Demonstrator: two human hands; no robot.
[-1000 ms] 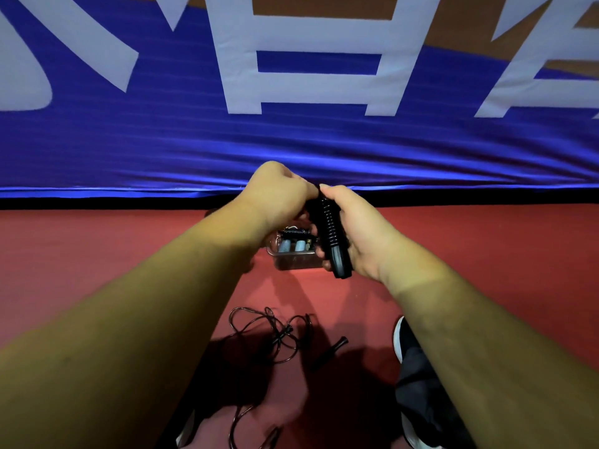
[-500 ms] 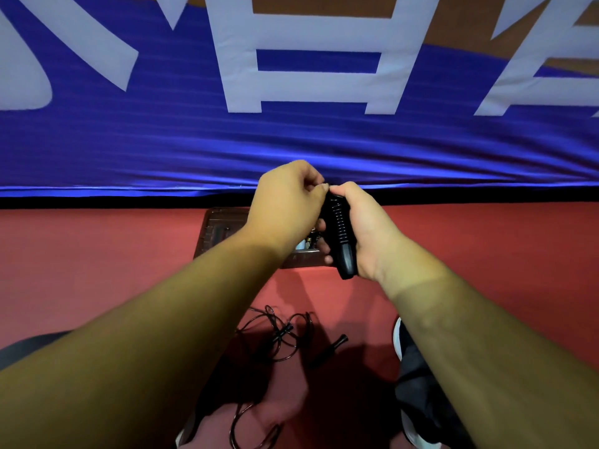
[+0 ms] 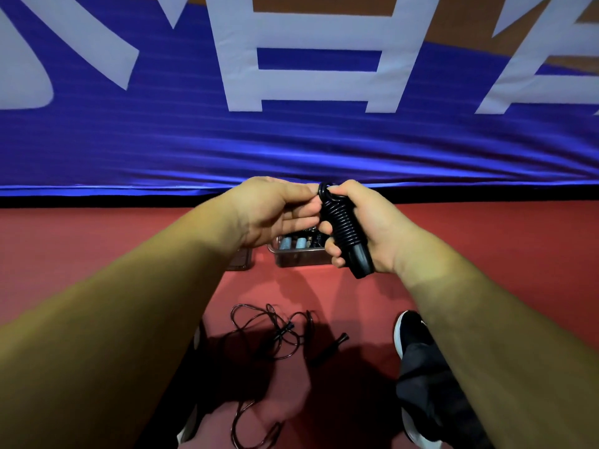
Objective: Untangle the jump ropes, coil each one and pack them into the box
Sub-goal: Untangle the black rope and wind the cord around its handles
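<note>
The blue banner [image 3: 129, 140] behind the floor carries very large white characters [image 3: 317, 27], but the top edge of the view cuts them off, so only their lower strokes show and none can be read whole. The middle one ends in a boxed shape with horizontal bars and two legs. A white mark on the black shoe [image 3: 410, 332] is too small to make out.

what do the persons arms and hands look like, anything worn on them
Left forearm and right forearm are bare, no sleeves in view. The left hand and right hand are bare too: no gloves, and no watch, bracelet or ring shows.
</note>
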